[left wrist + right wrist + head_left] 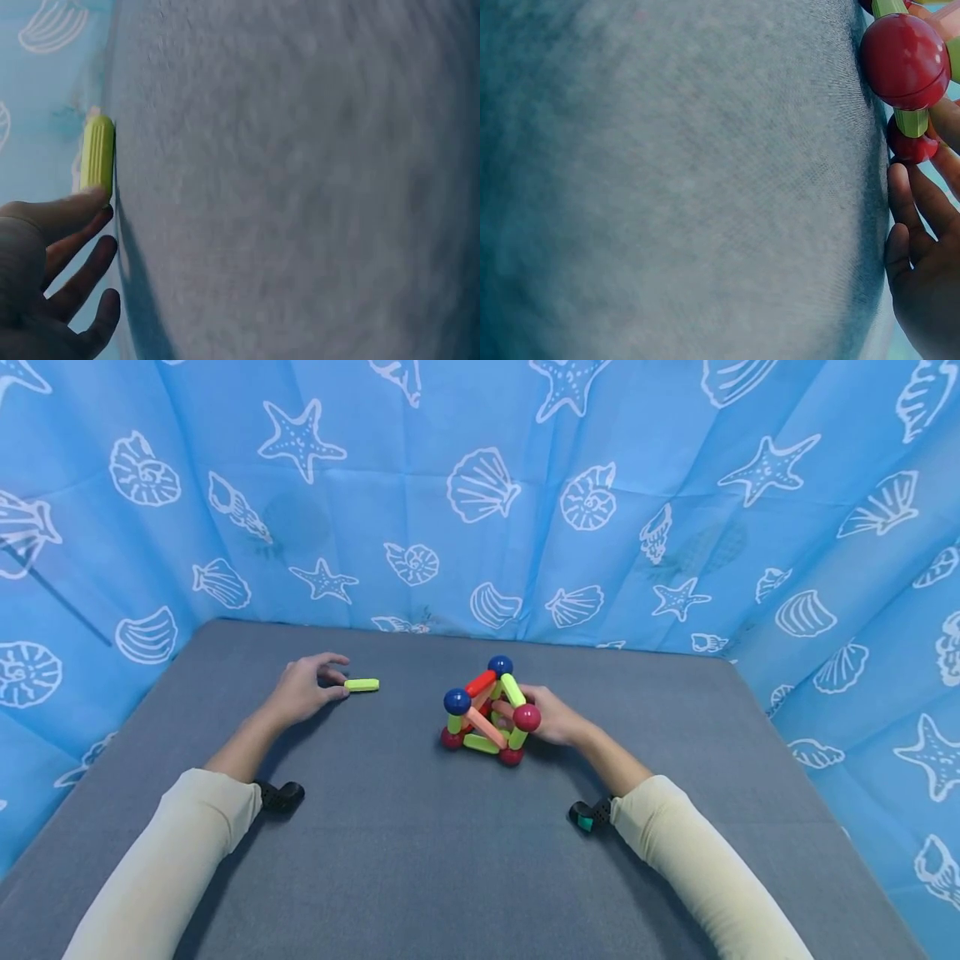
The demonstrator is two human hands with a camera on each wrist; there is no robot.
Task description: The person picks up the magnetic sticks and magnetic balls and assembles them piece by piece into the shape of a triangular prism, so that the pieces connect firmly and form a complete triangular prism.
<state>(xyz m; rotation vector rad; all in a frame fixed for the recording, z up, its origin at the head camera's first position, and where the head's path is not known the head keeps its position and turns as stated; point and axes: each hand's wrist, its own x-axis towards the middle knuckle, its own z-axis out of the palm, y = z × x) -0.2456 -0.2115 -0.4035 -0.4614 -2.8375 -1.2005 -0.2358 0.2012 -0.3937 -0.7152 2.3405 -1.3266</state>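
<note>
At the left of the head view, my left hand (306, 687) pinches one end of a yellow-green magnetic stick (363, 685) between thumb and index finger. The left wrist view shows the stick's ridged side (97, 154), low beside the table surface, with the other fingers spread apart. Right of the middle stands a magnetic ball-and-stick frame (486, 729) of blue and dark red balls joined by green, red and salmon sticks. My right hand (553, 717) holds it from its right side, with the fingertips partly hidden behind it. A dark red ball (905, 60) shows close in the right wrist view.
A grey cloth-covered table (420, 860) lies under both hands. Blue curtains (525, 543) with white shell and starfish prints hang behind it and at both sides. Black wrist straps (279, 797) sit at both sleeve cuffs.
</note>
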